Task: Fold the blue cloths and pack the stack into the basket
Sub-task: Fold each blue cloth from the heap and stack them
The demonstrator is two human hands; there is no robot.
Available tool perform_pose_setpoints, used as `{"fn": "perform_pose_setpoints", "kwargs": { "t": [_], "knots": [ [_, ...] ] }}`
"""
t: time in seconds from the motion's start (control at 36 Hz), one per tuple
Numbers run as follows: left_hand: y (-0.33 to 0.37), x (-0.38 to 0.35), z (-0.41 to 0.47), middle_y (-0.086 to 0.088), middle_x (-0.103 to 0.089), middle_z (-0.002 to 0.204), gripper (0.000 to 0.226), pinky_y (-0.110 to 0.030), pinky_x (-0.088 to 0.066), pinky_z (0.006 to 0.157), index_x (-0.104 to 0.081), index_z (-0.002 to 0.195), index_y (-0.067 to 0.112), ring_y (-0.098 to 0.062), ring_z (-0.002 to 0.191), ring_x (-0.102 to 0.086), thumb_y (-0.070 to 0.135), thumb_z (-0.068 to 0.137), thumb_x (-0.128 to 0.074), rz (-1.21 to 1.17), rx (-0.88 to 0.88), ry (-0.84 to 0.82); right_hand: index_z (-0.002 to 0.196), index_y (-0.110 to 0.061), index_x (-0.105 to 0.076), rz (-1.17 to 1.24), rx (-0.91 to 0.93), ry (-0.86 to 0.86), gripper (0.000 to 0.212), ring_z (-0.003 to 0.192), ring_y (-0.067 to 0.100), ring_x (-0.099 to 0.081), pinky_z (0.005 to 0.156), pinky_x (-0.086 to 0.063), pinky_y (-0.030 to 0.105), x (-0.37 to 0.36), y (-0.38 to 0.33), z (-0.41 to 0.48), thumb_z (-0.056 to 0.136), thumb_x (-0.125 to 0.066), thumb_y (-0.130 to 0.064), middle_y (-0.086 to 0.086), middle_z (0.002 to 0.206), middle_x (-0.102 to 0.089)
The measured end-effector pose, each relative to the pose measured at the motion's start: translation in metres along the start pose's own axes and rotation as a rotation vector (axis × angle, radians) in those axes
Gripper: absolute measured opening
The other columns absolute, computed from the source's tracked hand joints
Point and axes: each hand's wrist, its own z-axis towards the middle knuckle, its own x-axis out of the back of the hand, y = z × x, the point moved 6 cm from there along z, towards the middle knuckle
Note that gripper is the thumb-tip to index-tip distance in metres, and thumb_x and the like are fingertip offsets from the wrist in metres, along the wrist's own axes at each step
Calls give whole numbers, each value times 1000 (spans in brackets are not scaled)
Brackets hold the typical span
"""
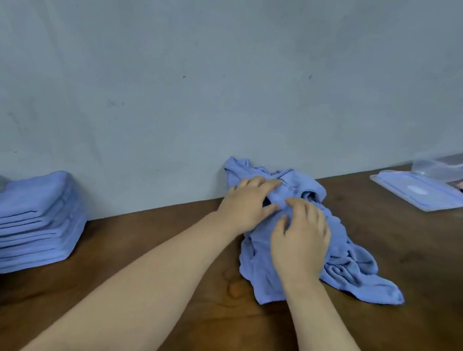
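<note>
blue cloth heap, two hands, one stack

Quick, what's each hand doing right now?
Left hand: pinching the crumpled blue cloth.
Right hand: on the same cloth; grip cannot be told.

Brown wooden table against grey wall.

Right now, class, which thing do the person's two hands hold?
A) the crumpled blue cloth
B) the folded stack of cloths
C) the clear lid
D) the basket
A: the left hand and the right hand both grip the crumpled blue cloth near the wall, while the folded stack lies apart at the left.
</note>
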Motion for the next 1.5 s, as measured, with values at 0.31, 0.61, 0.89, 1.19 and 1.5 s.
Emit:
{"fn": "perform_pose_setpoints", "kwargs": {
  "t": [0.31, 0.61, 0.89, 1.19, 1.5],
  "knots": [
    [-93, 46, -82, 0, -67, 98, 15, -39, -50, 77, -66, 109, 23, -23, 89, -62, 25, 108, -50, -44, 187, 209, 133, -20, -60, 31, 70, -35, 33, 133, 26, -53, 108, -45, 55, -6, -11, -9, 100, -61, -24, 0, 139, -59],
    [-139, 89, -290, 18, -50, 97, 13, -22, -44, 78, -50, 82, 34, -8, 98, -52, 23, 90, -50, -122, 294, 231, 135, -21, -62, 24, 381, -218, 36, 139, 22, -49, 118, -37, 52, -33, -55, -38, 99, -62, -28, -3, 144, -58],
    [-101, 65, -312, -3, -35, 68, 26, -48, -30, 59, -31, 71, 19, -29, 64, -34, 6, 86, -48, -505, 127, 16, 162, -45, -29, 55, 381, -570, 63, 156, 23, -25, 121, -37, 45, -61, -77, -73, 104, -46, -60, -3, 172, -21],
    [-106, 65, -321, -1, -32, 58, 45, -35, -26, 56, -33, 62, 15, -23, 55, -30, 29, 103, -48, -801, 82, 38, 161, -24, -37, 371, 31, -597, 75, 141, 19, -49, 104, -41, 24, -89, -95, -77, 96, -69, -5, -1, 163, -41],
    [-135, 68, -320, 12, -69, 129, 25, -31, -51, 98, -63, 129, 39, -17, 119, -65, 40, 107, -50, -708, 307, 317, 129, -23, -72, 706, 348, -1265, 59, 122, 7, -67, 105, -51, 30, -67, -155, -142, 91, -45, 14, -7, 124, -76]
  ]
}}
